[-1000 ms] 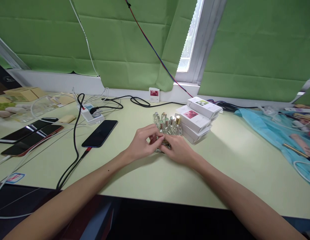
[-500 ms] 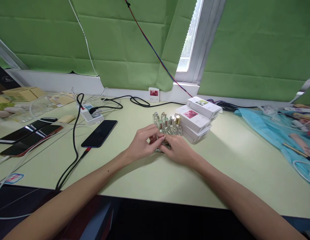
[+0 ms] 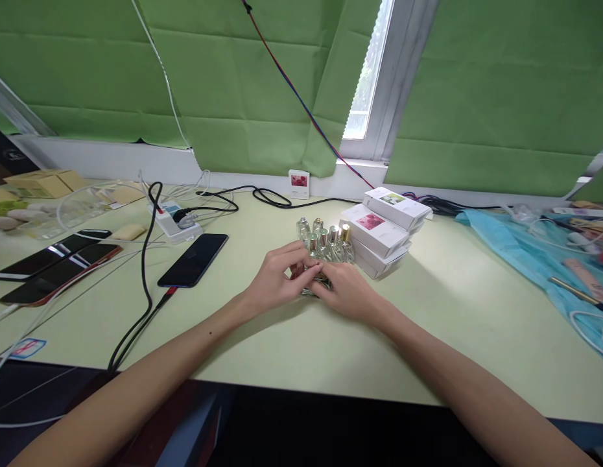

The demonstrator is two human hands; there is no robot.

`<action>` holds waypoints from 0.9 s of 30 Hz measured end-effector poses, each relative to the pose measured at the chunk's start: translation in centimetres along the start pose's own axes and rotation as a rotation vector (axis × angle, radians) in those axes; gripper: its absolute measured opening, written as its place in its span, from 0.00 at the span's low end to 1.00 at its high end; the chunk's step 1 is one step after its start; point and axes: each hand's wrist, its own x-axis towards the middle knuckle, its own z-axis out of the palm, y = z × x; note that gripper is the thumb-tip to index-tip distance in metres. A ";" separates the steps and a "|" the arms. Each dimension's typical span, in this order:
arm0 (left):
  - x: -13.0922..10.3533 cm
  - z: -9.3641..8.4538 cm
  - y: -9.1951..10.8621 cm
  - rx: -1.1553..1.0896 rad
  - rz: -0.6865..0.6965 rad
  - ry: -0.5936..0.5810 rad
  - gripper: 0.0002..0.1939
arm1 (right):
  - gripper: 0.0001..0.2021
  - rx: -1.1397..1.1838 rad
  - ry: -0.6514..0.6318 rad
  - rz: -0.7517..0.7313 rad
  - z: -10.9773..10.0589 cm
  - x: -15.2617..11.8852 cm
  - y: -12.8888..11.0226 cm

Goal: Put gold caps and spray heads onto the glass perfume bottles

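My left hand and my right hand meet over the near side of a cluster of small clear glass bottles. Both have bent, closed fingers, with thumbs and fingertips touching each other. Anything between the fingertips is hidden. Behind the hands stand several of the glass bottles, upright and close together, most with silvery caps. One bottle with a gold cap is at the cluster's right edge. Below my fingers, parts of more glass show, mostly covered by the hands.
White boxes with flower pictures are stacked right of the bottles; another white box leans at the wall. A phone on a cable and a power strip lie left. Blue plastic sheeting with assorted items lies right.
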 end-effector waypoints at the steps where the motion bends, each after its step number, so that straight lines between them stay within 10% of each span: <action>1: 0.0 0.0 0.0 -0.003 -0.001 0.000 0.12 | 0.07 -0.004 -0.001 0.001 0.0 0.0 0.0; 27: -0.1 0.1 -0.1 0.038 -0.009 -0.048 0.08 | 0.07 -0.009 0.007 -0.012 -0.1 0.0 0.0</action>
